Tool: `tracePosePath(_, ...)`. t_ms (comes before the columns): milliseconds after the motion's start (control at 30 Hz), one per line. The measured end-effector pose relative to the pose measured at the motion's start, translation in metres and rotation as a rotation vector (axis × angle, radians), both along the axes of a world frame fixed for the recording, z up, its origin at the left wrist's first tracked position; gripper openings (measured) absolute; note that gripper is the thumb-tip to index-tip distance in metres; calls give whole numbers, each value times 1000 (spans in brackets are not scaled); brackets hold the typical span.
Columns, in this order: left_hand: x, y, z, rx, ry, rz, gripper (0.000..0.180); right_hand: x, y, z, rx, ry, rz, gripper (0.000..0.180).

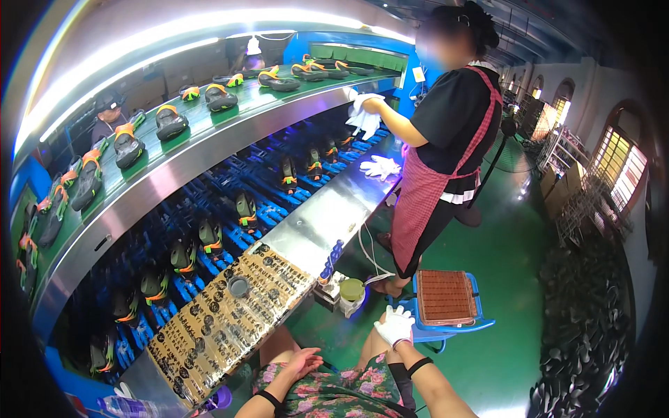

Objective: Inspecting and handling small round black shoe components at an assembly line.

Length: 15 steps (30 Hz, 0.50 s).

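- Bench: 1, steel, left of me.
- Cardboard: 1 taped sheet, on the bench, apart from my hands.
- Lap cloth: floral, just by my left hand.
- Right hand: gloved, fingers spread at my knee, grasping nothing.
- Left hand: bare, unclenched, holding nothing; both rest best loose, clear of the bench edge.
- Cup: 1, grey, on the cardboard.

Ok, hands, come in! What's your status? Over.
Bare left hand, white-gloved right hand: both empty. Black-and-orange shoes, lower row: neither hand touching. In between: flat brown cardboard, round grey dish on top.
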<state>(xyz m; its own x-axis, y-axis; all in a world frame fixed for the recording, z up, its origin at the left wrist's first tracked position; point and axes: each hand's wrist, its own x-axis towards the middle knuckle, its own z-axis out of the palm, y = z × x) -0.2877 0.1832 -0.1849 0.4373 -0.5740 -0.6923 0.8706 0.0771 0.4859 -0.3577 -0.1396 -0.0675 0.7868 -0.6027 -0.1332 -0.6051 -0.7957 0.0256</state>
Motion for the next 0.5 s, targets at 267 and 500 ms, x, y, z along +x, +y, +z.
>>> tracePosePath(267, 6, 25, -6, -96, 180, 237, 31, -27, -21, -1, 108, -92, -39, 79)
tracePosePath(500, 3, -9, -2, -185, 109, 103, 34, 14, 21, -1, -74, -55, 102, 68)
